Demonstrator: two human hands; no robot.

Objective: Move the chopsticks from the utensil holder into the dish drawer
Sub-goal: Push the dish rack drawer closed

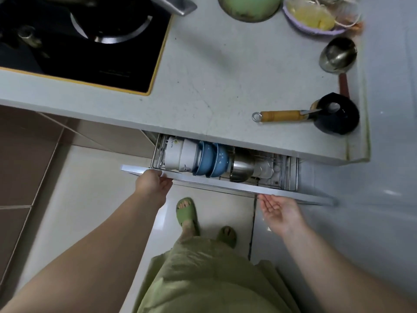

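The dish drawer (225, 185) under the counter stands partly pulled out, its wire rack holding white bowls (180, 154), blue bowls (212, 161) and a steel bowl (242, 166) on edge. My left hand (154, 182) grips the top edge of the drawer front near its left end. My right hand (278, 210) hangs palm up, fingers apart, just below the drawer front's right part and holds nothing. No chopsticks and no utensil holder are in view.
On the grey counter (214, 75) lie a black hob (85, 41) at left, a green bowl (250, 7), a purple bowl (313, 19), a steel ladle (338, 55) and a black pot with a wooden-handled tool (336, 114) at right. My feet in green slippers (187, 213) stand below the drawer.
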